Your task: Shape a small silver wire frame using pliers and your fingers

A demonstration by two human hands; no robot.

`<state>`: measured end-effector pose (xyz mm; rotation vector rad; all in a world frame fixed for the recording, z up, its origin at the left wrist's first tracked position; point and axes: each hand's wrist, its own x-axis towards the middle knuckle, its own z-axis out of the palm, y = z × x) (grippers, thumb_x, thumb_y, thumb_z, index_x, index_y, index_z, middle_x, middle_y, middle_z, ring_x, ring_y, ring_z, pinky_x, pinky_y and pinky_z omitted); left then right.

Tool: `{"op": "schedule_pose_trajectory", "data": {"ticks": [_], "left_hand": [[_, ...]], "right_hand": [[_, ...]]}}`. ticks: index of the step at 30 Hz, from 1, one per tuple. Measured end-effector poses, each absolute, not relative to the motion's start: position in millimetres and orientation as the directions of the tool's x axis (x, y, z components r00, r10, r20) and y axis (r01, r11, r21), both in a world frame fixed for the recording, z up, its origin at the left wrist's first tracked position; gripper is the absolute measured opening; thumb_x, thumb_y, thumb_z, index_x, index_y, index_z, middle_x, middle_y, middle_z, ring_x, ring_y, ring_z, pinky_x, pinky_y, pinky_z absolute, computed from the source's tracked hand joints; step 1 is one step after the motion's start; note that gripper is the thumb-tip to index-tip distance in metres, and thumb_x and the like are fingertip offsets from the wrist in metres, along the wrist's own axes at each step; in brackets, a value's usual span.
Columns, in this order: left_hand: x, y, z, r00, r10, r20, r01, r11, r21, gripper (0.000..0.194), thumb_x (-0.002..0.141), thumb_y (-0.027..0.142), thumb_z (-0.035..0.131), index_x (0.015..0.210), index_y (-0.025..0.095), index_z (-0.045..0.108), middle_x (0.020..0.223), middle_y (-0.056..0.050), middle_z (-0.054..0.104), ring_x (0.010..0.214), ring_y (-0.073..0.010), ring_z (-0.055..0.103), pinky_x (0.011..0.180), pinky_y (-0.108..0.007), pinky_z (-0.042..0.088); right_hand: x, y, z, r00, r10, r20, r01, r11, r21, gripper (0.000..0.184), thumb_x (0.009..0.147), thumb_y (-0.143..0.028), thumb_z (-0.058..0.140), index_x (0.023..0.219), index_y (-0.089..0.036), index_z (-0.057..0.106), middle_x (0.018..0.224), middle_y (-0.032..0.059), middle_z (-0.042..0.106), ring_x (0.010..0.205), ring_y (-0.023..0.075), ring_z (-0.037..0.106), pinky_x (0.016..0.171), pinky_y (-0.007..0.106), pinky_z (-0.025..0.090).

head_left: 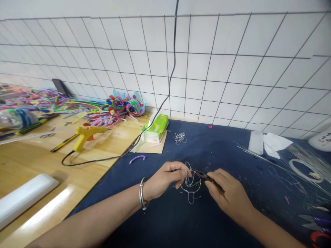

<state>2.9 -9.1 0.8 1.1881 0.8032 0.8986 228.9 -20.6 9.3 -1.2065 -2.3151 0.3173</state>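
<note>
My left hand, with a silver bangle on the wrist, pinches a thin silver wire shape between thumb and fingers. The shape is made of bent loops and carries small pink and yellow beads. My right hand is wrapped round a pair of pliers. The dark jaws reach to the upper part of the wire shape, close to my left fingertips. Whether the jaws bite on the wire is too small to tell. Both hands are over the dark blue cloth.
A yellow glue gun and its cord lie left on the wooden table. Behind are colourful pipe cleaners and a green tissue pack. A wire tangle lies ahead. Right are loose wires, a wire coil and scissors.
</note>
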Motion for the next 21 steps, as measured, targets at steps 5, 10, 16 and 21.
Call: {"op": "schedule_pose_trajectory", "data": {"ticks": [5,10,16,21], "left_hand": [[0.8,-7.2,0.8,0.443,0.894,-0.066,-0.09,0.117,0.989,0.017,0.08,0.025,0.053,0.082,0.011,0.063,0.056,0.002,0.049,0.048,-0.0066,0.042,0.047,-0.019,0.035],[-1.2,-5.3,3.7,0.45,0.888,-0.094,0.005,0.103,0.995,0.015,0.078,0.021,0.053,0.081,0.012,0.064,0.053,0.003,0.048,0.044,-0.0051,0.04,0.047,-0.019,0.033],[-1.5,-5.6,4.7,0.458,0.881,-0.117,0.093,0.084,0.992,0.018,0.079,0.025,0.052,0.08,0.011,0.064,0.057,0.002,0.049,0.045,-0.0048,0.037,0.045,-0.019,0.029],[-1.7,-6.0,3.8,0.478,0.87,-0.123,0.142,0.062,0.988,0.019,0.079,0.026,0.052,0.082,0.012,0.064,0.058,0.002,0.048,0.046,-0.0051,0.035,0.044,-0.018,0.027]], "right_hand": [[231.6,-14.7,18.3,-0.463,0.867,0.187,0.66,0.478,-0.58,0.019,0.086,-0.03,0.042,0.089,-0.021,0.058,0.075,0.001,0.056,0.066,0.0122,0.054,0.061,0.025,0.044],[235.9,-6.7,30.4,-0.483,0.874,0.054,0.621,0.385,-0.683,0.022,0.088,-0.033,0.041,0.084,-0.021,0.059,0.076,0.0005,0.059,0.068,0.0124,0.055,0.06,0.024,0.044],[237.7,-6.5,31.4,-0.546,0.838,-0.005,0.62,0.4,-0.675,0.02,0.087,-0.032,0.043,0.083,-0.023,0.06,0.073,-0.0007,0.057,0.064,0.0116,0.054,0.057,0.023,0.041],[235.9,-7.6,29.4,-0.569,0.822,0.035,0.604,0.446,-0.66,0.018,0.086,-0.029,0.045,0.08,-0.022,0.06,0.069,-0.0014,0.057,0.062,0.0113,0.054,0.056,0.022,0.04]]}}
